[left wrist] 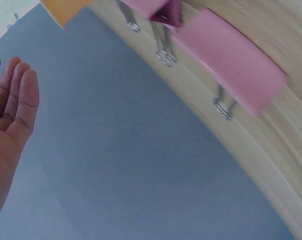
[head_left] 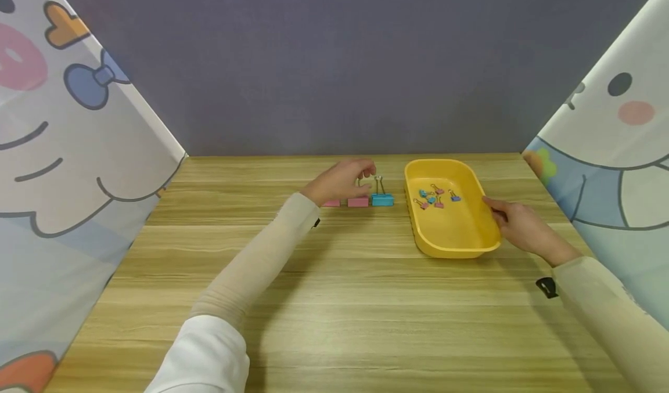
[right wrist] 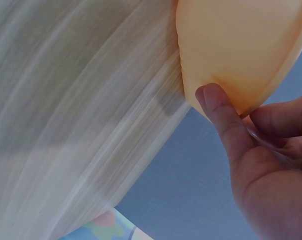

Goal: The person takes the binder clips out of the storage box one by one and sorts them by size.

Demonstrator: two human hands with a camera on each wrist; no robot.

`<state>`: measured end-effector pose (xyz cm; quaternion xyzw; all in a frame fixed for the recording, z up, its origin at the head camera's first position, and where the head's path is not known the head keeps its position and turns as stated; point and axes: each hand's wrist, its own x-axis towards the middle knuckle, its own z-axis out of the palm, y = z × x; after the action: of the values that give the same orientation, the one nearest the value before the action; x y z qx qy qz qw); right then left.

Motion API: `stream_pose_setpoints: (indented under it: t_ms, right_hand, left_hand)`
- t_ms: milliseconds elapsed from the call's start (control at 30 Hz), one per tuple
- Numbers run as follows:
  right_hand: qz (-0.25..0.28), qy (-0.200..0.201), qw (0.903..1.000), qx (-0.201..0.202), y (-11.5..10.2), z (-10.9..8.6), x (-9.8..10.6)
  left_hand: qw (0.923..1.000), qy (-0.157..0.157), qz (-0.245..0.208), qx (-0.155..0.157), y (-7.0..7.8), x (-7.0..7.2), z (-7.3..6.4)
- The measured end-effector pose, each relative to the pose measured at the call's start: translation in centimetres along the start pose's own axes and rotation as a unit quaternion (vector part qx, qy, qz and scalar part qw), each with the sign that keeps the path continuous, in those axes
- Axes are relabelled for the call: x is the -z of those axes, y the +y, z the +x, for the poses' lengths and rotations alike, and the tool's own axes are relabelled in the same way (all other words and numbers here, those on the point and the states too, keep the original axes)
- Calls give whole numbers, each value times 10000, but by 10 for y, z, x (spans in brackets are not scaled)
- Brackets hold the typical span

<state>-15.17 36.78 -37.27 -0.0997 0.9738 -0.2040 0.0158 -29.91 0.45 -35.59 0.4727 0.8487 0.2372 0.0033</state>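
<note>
My left hand (head_left: 341, 182) hovers by a row of large binder clips in the head view, its fingers loosely bent and holding nothing. A pink binder clip (head_left: 358, 202) lies just under it. Beside that stands a blue binder clip (head_left: 382, 199) with its wire handles up; another pink binder clip (head_left: 331, 204) is partly hidden by the hand. My right hand (head_left: 522, 229) grips the right rim of a yellow tray (head_left: 455, 233). In the right wrist view, the thumb (right wrist: 223, 112) presses the tray's wall. Several small pink and blue binder clips (head_left: 431, 199) lie inside the tray.
A wood-grain table (head_left: 366, 317) carries everything. The dark grey panel (head_left: 345, 68) rises along its back edge. Printed cartoon panels stand at the left (head_left: 94, 166) and right (head_left: 622, 143) sides. The tray is right of the large clips.
</note>
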Motion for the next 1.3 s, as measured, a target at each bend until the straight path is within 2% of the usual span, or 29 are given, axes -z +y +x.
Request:
stream_pose_setpoints:
  t_ms: [167, 400, 533, 800, 1067, 1300]
  right_hand:
    - [-33, 39, 10000, 41, -2, 0, 1]
    - [-40, 0, 10000, 59, -1, 1, 1]
    - [-3, -53, 10000, -3, 0, 1, 1]
    - [-14, 163, 9999, 12, 2, -1, -1]
    - [83, 63, 9999, -121, 2, 0, 0]
    - [182, 24, 9998, -116, 2, 1, 1]
  left_hand:
    - [9998, -12, -7, -207, 15, -3, 12]
    - [9993, -226, 198, -227, 36, -9, 23]
    - [9987, -247, 185, -411, 45, -16, 30]
    - [9969, -371, 119, -677, 68, -32, 45]
    - [9962, -601, -42, -635, 78, -50, 58]
    - [9954, -740, 25, -607, 84, -64, 62]
